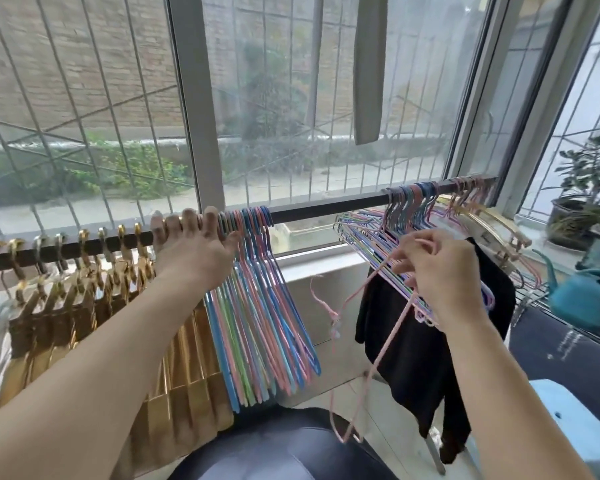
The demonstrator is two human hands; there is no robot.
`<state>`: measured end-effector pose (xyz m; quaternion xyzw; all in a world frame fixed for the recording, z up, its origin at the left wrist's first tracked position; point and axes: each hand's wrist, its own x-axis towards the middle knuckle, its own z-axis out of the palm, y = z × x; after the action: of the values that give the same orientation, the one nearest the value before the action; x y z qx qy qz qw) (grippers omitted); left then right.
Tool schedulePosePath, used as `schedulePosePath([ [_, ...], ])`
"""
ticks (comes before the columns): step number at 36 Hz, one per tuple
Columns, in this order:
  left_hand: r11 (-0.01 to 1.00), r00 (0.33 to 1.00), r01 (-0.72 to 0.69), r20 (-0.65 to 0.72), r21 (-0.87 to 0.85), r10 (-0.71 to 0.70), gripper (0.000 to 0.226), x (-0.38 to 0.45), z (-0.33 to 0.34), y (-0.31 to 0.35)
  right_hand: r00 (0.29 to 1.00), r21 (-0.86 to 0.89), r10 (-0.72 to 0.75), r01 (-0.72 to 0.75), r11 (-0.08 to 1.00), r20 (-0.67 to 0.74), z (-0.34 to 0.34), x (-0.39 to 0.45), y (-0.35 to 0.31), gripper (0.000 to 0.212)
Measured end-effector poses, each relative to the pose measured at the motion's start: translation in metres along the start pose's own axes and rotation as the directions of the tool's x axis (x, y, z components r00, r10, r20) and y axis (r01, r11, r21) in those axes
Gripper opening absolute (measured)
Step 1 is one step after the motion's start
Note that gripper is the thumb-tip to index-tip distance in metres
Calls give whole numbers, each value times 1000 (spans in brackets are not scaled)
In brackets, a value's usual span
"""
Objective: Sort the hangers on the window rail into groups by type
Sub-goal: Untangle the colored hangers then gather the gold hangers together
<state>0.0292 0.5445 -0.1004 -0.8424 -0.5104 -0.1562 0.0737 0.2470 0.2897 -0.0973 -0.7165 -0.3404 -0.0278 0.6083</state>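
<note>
The left hand (191, 244) rests on the dark window rail (326, 207), fingers curled over it between the gold hangers (84, 306) and a bunched group of pastel plastic hangers (267, 306). The right hand (440, 271) pinches a pink wire hanger (371, 372) off the rail, just before the mixed hangers (413, 209) on the rail's right end.

I have one wide-angle head view, looking forward and slightly down, close on the window rail (326, 207) running left to right at arm's reach.
</note>
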Motion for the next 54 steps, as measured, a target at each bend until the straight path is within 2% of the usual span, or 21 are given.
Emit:
schedulePosePath([
  [4,1000,1000,-18,-18,-18,17,72,-7,-16,21,997,72,-73,75,995,-24,-27,5,-29,11],
  [7,931,935,-336,-170,-143,312,74,-22,-22,49,991,109,-106,97,989,84,-42,9,-45,11],
  [9,789,852,-515,-95,-336,516,75,-36,-23,71,982,152,-150,132,980,112,-53,14,-56,11],
  [10,724,812,-520,1,-453,584,76,-43,-23,81,979,181,-171,150,972,107,-58,17,-62,12],
  [13,634,760,-327,203,-701,617,67,-51,-15,97,979,285,-200,178,942,48,-72,33,-74,11],
  [16,448,807,26,283,-894,519,26,-45,-17,98,980,289,-198,191,938,-5,-75,55,-73,11],
  [18,305,832,166,299,-938,468,30,-41,-28,96,979,212,-195,205,956,-65,-69,71,-63,14],
  [20,215,857,199,276,-956,436,29,-42,-41,96,981,7,-145,147,989,-133,-58,86,-46,27],
  [21,201,868,196,265,-960,421,29,-44,-46,97,977,-209,-127,90,974,-169,-51,92,-37,38],
  [22,197,878,190,256,-962,404,30,-44,-50,98,973,-414,-123,32,910,-195,-44,91,-31,49],
  [24,223,890,174,250,-959,382,33,-48,-60,102,968,-553,-168,39,832,-185,-28,76,-23,57],
  [27,223,892,197,269,-955,364,32,-55,-75,112,989,-330,-121,144,933,89,-3,30,-20,53],
  [30,213,903,223,284,-951,321,33,-60,-90,125,937,-181,-78,147,973,341,26,-9,-20,55],
  [35,193,898,268,317,-944,306,31,-63,-102,129,956,-191,-161,211,959,247,47,-27,-21,22],
  [39,154,901,295,329,-943,284,30,-63,-107,119,910,-82,-150,196,977,387,41,-37,-25,44],
  [43,201,892,264,318,-943,322,40,-66,-107,122,923,-182,-250,310,933,294,50,-47,-14,31],
  [46,368,900,18,176,-930,400,48,-61,-99,119,940,-267,-307,337,903,148,58,-50,4,14],
  [48,615,916,-231,46,-754,400,50,-47,-88,104,972,-218,-221,233,948,76,55,-49,17,17],
  [50,797,934,-346,-99,-495,344,45,-26,-75,79,996,-157,-53,65,985,77,48,-45,25,18],
  [52,918,941,-323,-183,-230,285,53,-3,-59,47,993,-140,48,-33,990,104,41,-41,30,19],
  [54,978,970,-210,-121,12,210,69,15,-45,19,990,-142,79,-62,988,120,38,-32,32,19],
])
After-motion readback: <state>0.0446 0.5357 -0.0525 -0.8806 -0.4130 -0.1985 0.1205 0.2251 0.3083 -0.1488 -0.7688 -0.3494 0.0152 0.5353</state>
